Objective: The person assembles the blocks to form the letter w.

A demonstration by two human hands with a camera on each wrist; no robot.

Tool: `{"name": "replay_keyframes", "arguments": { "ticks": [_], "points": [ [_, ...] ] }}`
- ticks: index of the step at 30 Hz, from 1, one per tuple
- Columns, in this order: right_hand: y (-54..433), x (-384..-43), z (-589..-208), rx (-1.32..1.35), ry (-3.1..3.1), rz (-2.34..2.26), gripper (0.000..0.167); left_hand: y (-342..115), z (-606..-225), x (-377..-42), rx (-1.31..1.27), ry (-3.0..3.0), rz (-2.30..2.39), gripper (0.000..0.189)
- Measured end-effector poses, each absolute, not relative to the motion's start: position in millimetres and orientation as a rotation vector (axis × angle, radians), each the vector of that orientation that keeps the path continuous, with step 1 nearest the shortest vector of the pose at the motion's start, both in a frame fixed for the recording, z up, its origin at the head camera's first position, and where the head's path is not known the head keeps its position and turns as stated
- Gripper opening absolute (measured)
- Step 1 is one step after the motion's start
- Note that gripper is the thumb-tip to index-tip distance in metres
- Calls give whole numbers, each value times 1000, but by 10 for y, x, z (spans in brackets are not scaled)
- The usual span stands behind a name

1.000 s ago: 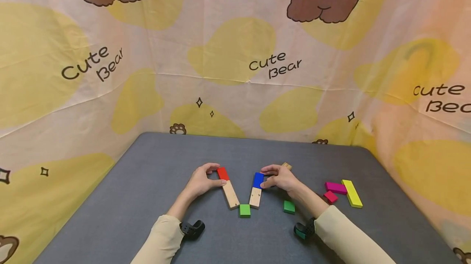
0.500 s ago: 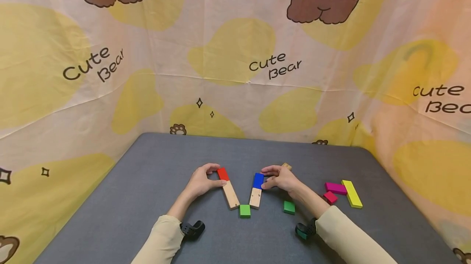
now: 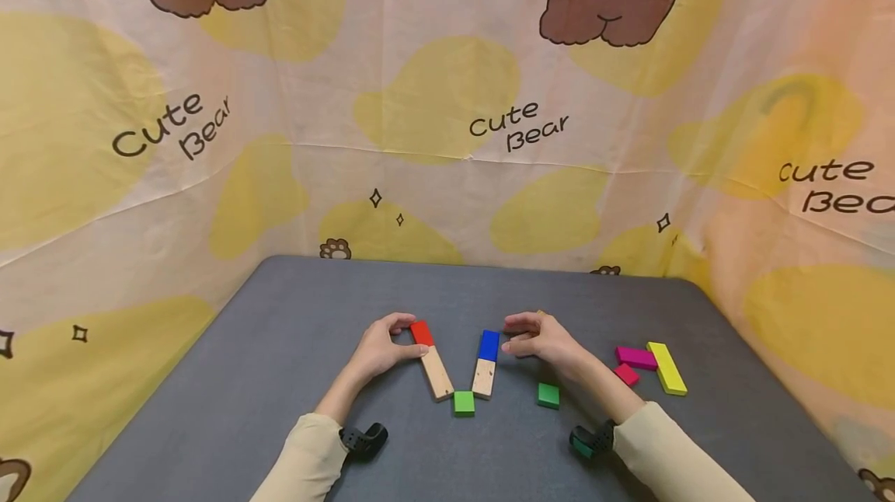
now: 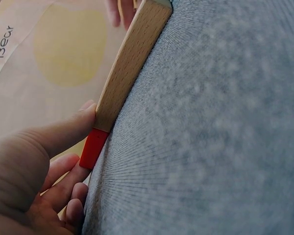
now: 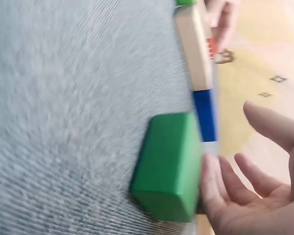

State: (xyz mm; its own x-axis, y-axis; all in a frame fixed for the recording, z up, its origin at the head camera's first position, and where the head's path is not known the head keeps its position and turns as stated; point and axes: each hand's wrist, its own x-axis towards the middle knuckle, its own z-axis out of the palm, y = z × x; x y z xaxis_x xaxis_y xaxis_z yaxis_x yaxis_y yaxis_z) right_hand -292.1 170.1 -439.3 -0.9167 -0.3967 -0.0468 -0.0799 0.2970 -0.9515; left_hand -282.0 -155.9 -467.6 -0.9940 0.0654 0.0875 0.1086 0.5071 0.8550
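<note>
In the head view my left hand (image 3: 381, 346) holds the red block (image 3: 422, 332), fingers at its far end. In the left wrist view the thumb lies against the plain wooden block (image 4: 132, 66), which meets the red one end to end. My right hand (image 3: 545, 340) is just right of the blue block (image 3: 489, 345), a small gap between them, fingers spread and holding nothing. The blue block abuts a second wooden block (image 3: 484, 379). Between the near ends of the two slanting rows sits a light green block (image 3: 464, 403), making a V shape.
A dark green block (image 3: 548, 395) lies in front of my right hand. Farther right are a magenta block (image 3: 635, 357), a small pinkish-red block (image 3: 626, 374) and a long yellow block (image 3: 666, 368). All lie on the grey tabletop (image 3: 231, 401), with a printed cloth behind.
My right hand has let go of the blue block and moved slightly right, covering more of the wooden piece behind it. My left hand and the blocks stay in place.
</note>
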Motion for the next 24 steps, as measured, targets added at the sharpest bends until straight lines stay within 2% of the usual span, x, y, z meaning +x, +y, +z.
{"name": "replay_keyframes", "arguments": {
  "ticks": [8, 24],
  "points": [
    [1927, -2636, -4241, -545, 2507, -1580, 41, -1560, -4667, -2810, -166, -2690, -1531, 59],
    [2343, -2309, -4410, -543, 2460, -1568, 41, -1567, -4650, -2791, -169, -2677, -1537, 60]
  ]
}}
